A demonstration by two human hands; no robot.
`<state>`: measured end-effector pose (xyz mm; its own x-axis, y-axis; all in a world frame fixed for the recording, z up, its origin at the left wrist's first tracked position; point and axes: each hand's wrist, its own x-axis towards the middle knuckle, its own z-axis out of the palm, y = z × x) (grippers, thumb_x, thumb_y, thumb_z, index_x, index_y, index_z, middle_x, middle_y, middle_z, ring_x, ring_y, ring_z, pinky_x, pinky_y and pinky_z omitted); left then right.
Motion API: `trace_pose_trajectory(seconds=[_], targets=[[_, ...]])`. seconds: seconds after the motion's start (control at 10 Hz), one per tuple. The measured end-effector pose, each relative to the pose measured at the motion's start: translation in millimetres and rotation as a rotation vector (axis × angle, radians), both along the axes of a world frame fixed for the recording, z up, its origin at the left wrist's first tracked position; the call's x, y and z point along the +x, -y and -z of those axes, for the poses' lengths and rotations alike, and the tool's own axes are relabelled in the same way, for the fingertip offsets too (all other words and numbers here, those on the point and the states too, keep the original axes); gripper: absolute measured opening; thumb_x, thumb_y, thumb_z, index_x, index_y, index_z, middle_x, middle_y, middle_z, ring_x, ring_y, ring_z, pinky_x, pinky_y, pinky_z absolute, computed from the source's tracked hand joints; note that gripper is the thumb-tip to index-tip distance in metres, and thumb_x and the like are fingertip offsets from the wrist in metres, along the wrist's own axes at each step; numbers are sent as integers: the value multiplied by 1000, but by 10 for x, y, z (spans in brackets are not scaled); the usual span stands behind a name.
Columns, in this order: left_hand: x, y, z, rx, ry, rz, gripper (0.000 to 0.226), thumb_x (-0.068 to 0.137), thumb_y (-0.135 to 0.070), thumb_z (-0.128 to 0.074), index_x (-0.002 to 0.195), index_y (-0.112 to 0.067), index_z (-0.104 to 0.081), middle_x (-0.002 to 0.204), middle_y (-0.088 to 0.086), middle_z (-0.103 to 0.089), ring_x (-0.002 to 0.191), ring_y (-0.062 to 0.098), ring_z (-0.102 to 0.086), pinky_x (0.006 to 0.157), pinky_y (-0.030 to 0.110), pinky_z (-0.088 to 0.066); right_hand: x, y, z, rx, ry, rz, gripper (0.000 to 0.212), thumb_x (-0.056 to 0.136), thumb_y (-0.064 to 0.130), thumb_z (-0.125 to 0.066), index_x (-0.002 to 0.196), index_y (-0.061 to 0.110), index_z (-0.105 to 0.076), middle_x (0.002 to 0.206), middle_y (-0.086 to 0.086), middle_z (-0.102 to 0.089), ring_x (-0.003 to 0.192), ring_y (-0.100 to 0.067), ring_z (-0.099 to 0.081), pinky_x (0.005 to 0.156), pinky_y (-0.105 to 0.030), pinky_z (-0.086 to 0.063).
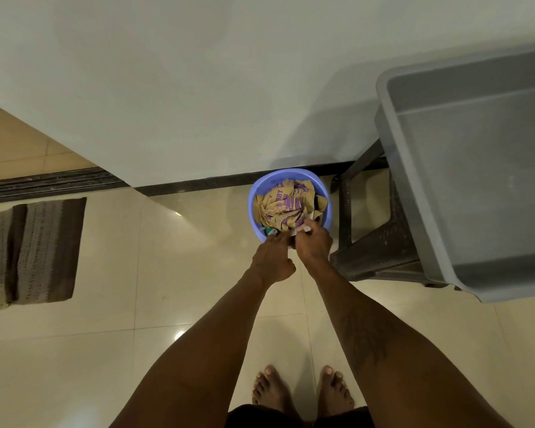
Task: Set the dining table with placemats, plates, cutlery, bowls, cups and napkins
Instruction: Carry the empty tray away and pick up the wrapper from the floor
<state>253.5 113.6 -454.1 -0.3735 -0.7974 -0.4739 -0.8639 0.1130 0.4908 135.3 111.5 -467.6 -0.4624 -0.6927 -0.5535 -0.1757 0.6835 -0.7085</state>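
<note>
Basin [254,193] by wall and stool [371,251]; open floor [167,273] left.
It holds crumpled paper [286,205]; right hand [314,244] fingers pinch a white scrap [297,231] at the near rim, left hand [272,259] grip unclear.

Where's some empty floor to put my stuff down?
Bare tiles lie between the striped mat and the purple basin, and left of the feet. Crowded: the basin, stuffed with paper, close beside the stool, with the left hand and right hand at its rim.
</note>
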Motion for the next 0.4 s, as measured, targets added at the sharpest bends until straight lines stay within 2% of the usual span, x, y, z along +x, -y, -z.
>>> trace_pose_trajectory(seconds=[0.1,0.2,0.3,0.4], targets=[[-33,61,41,40,114,113,69,84,-22,-70,148,-12,-44,144,8,-51,135,32,-45,102,47,-49,11,24,-1,53,100,-138,47,98,17,-61,144,24,-52,126,-9,-62,112,-28,-63,97,-44,-56],[24,51,-152,124,252,126,68,93,-34,-65,152,-14,-39,153,11,-40,140,35,-38,107,52,-43,-54,-66,-161,101,92,-198,55,97,24,-67,149,27,-46,132,-7,-62,118,-27,-62,101,-44,-55],[100,-24,-413,119,321,205,70,95,-37,-63,154,-14,-35,156,14,-36,142,36,-36,109,52,-42,-128,-249,-476,77,19,-211,61,94,24,-73,149,21,-48,141,-7,-60,129,-28,-58,107,-39,-49],[139,-150,-1065,90,298,239,75,97,-39,-61,159,-14,-27,164,16,-26,151,36,-26,115,53,-36,-172,-651,-1176,24,-77,-286,71,92,24,-77,153,12,-43,153,-8,-52,141,-27,-47,112,-36,-39]])
